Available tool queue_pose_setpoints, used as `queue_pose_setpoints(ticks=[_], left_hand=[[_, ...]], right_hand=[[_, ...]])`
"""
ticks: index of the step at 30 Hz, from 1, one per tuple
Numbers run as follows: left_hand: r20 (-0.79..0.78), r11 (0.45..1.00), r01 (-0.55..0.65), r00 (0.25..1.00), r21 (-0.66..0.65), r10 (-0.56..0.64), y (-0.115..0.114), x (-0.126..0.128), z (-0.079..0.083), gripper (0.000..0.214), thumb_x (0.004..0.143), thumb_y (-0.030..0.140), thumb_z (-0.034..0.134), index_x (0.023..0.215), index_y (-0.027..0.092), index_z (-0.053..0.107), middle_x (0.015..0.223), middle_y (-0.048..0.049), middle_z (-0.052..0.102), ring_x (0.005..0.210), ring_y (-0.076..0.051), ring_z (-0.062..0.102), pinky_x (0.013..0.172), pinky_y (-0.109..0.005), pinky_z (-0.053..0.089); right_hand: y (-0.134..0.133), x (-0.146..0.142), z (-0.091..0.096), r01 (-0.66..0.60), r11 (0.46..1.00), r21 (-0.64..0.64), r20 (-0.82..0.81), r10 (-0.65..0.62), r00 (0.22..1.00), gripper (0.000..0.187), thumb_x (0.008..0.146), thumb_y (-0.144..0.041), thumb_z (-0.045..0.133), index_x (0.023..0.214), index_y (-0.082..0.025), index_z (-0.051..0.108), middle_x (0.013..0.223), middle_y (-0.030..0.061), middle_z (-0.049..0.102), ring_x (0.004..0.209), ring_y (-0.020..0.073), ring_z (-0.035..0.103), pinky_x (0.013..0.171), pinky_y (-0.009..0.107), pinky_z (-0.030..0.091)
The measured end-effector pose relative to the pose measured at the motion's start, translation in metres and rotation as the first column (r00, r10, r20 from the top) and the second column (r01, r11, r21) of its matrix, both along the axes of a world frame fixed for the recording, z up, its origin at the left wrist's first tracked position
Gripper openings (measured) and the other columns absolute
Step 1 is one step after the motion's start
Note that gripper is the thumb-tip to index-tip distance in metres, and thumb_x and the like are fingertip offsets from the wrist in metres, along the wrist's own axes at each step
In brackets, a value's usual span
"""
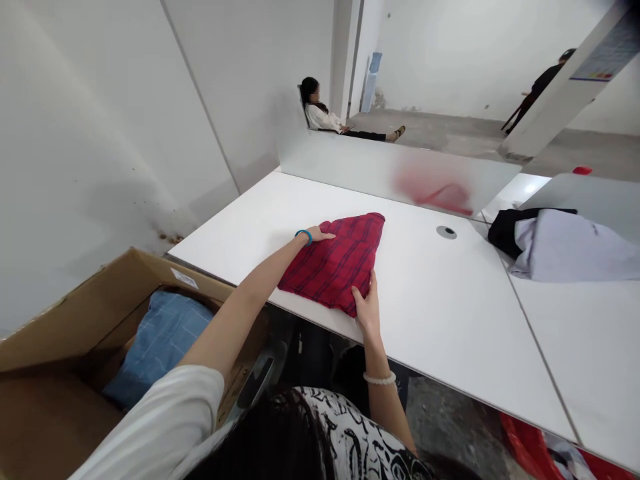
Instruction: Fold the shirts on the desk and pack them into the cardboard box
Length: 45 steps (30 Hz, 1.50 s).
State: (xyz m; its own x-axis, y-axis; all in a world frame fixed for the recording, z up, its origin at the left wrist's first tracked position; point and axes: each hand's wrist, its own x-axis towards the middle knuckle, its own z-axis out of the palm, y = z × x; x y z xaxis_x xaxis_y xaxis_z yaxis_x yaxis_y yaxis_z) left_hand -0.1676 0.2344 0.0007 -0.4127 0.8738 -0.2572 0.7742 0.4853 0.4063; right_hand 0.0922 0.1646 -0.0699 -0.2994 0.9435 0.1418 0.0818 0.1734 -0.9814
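A folded red plaid cloth lies on the white table near its front edge. My left hand reaches to the cloth's far left corner, fingers flat against it; a blue band circles that wrist. My right hand presses on the cloth's near corner with fingers spread over the fabric; a pearl bracelet sits on that wrist.
An open cardboard box holding a blue checked cloth stands at my left. A pile of white and black garments lies on the table to the right. A frosted divider backs the table. One person sits beyond, another stands far right.
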Motion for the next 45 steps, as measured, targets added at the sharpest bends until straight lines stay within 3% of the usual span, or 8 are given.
queue_pose_setpoints(ticks=[12,21,23,25,30,33,40,45], left_hand=[[0.214,0.975,0.095,0.967,0.203,-0.139,-0.011,-0.002,-0.016,0.051,0.079,0.055,0.056,0.113,0.018,0.062,0.118,-0.0060,0.064,0.108,-0.023,0.059,0.096,-0.035,0.043],[0.224,0.958,0.040,0.969,0.284,-0.107,-0.018,0.001,-0.030,0.049,0.084,0.053,0.052,0.113,0.015,0.060,0.117,-0.0096,0.063,0.105,-0.023,0.059,0.092,-0.040,0.046],[0.223,0.954,0.048,0.968,0.296,-0.118,-0.017,-0.001,-0.031,0.055,0.080,0.058,0.052,0.112,0.015,0.062,0.116,-0.0090,0.065,0.106,-0.025,0.059,0.093,-0.036,0.045],[0.221,0.950,0.059,0.966,0.305,-0.131,-0.017,-0.002,-0.032,0.057,0.079,0.060,0.050,0.111,0.015,0.063,0.114,-0.0080,0.066,0.107,-0.025,0.059,0.093,-0.033,0.044],[0.217,0.946,0.052,0.968,0.321,-0.127,-0.017,0.001,-0.033,0.056,0.079,0.059,0.050,0.110,0.014,0.064,0.111,-0.0087,0.068,0.105,-0.026,0.060,0.094,-0.034,0.043],[0.215,0.943,0.043,0.969,0.330,-0.120,-0.018,0.003,-0.031,0.053,0.080,0.056,0.053,0.112,0.014,0.061,0.114,-0.0095,0.066,0.105,-0.025,0.060,0.095,-0.039,0.043],[0.218,0.946,0.020,0.971,0.325,-0.095,-0.021,0.008,-0.030,0.044,0.086,0.049,0.051,0.114,0.016,0.058,0.118,-0.0095,0.060,0.105,-0.022,0.058,0.093,-0.045,0.045],[0.219,0.941,0.019,0.971,0.337,-0.097,-0.023,0.006,-0.033,0.052,0.081,0.056,0.052,0.112,0.016,0.061,0.119,-0.0085,0.064,0.109,-0.024,0.058,0.095,-0.032,0.044]], right_hand=[[-0.029,0.000,0.053,-0.121,0.945,0.305,0.318,0.019,0.948,0.049,0.090,-0.030,0.040,0.138,-0.017,0.041,0.150,0.0156,0.025,0.135,0.0324,0.031,0.106,0.058,0.028],[-0.125,-0.030,0.170,-0.657,0.111,0.746,0.446,0.650,0.616,0.044,0.084,-0.005,0.049,0.122,-0.026,0.057,0.149,0.0081,0.031,0.142,0.0286,0.010,0.109,0.056,0.025],[-0.128,-0.026,0.172,-0.667,0.033,0.744,0.435,0.735,0.521,0.033,0.083,-0.004,0.051,0.105,-0.024,0.065,0.142,0.0055,0.042,0.140,0.0257,0.018,0.109,0.051,0.028],[-0.119,-0.018,0.166,-0.653,0.123,0.747,0.308,0.807,0.504,0.028,0.084,-0.002,0.047,0.077,-0.023,0.065,0.123,0.0019,0.059,0.130,0.0194,0.039,0.105,0.042,0.037],[-0.073,0.001,0.134,-0.441,0.751,0.492,0.062,0.474,0.878,0.018,0.091,-0.014,0.045,0.094,-0.022,0.062,0.097,0.0053,0.067,0.089,0.0160,0.062,0.080,0.033,0.051],[-0.062,0.004,0.124,-0.321,0.818,0.477,0.138,0.290,0.947,0.012,0.090,-0.026,0.052,0.093,-0.021,0.062,0.088,0.0060,0.067,0.084,0.0182,0.061,0.078,0.035,0.050],[-0.126,-0.016,0.158,-0.647,0.185,0.739,0.365,0.698,0.616,0.029,0.094,-0.024,0.045,0.121,-0.021,0.056,0.102,0.0063,0.063,0.097,0.0144,0.054,0.088,0.029,0.047],[-0.138,-0.021,0.156,-0.667,0.053,0.743,0.460,0.684,0.566,0.027,0.095,-0.025,0.044,0.118,-0.023,0.057,0.101,0.0043,0.062,0.097,0.0117,0.054,0.088,0.027,0.045]])
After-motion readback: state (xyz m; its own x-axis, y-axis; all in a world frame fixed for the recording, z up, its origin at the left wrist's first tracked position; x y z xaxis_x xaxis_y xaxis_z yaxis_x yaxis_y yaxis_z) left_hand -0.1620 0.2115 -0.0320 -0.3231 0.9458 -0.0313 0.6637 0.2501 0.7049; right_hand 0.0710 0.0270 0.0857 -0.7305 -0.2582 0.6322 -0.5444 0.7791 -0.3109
